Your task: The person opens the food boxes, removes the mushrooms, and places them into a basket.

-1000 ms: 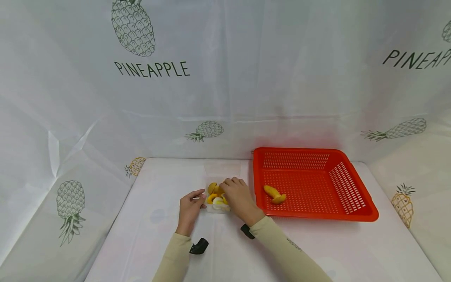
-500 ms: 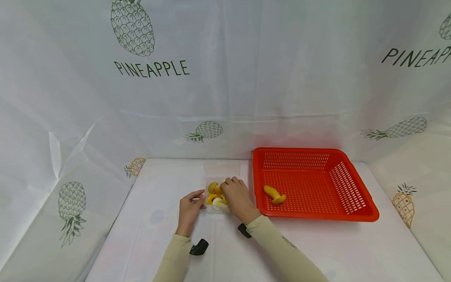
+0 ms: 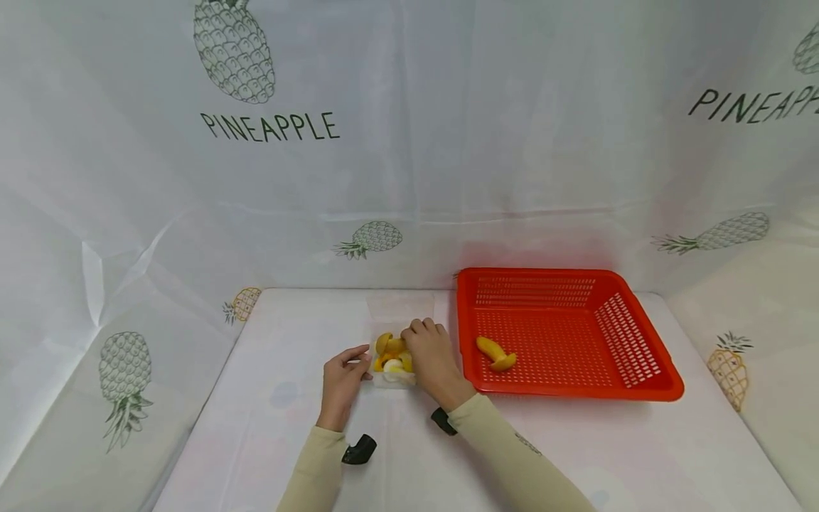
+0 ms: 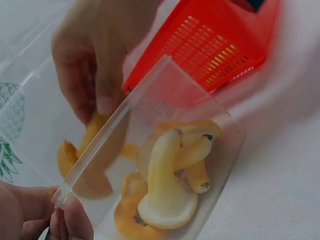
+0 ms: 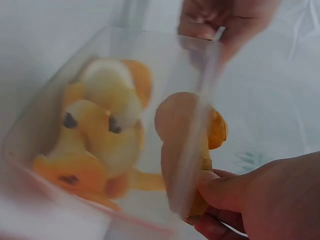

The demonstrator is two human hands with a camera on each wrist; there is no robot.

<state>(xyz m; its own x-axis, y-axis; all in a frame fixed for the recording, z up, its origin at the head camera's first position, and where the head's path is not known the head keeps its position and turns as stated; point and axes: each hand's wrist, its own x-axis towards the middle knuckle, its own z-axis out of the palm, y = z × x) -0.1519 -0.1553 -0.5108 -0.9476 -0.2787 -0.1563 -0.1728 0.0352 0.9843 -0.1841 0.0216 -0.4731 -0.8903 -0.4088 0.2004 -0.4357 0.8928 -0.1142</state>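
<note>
In the head view, a small clear plastic container (image 3: 390,382) sits on the table with several yellow and pale mushrooms (image 4: 167,185) lying jumbled in it. My left hand (image 3: 341,384) is at its left side; thumb and fingers pinch the rim, as the left wrist view shows. Over the container's far right part, my right hand (image 3: 436,359) holds a yellow mushroom (image 5: 217,131) by its stem, cap pointing left. That mushroom is at rim level or just below; the right wrist view shows it partly through the translucent wall. Another yellow mushroom (image 3: 495,353) lies in the red basket.
The red perforated basket (image 3: 576,392) stands to the right of the container, near the back wall. A clear flat panel (image 3: 399,304) lies behind the container. Black wrist-mounted pieces (image 3: 360,450) show below both hands. White pineapple-print cloth (image 3: 409,178) covers the walls.
The head view has shifted slightly. Both hands stay almost in place, the right one still holding its mushroom over the container. The basket and its mushroom have not moved.
</note>
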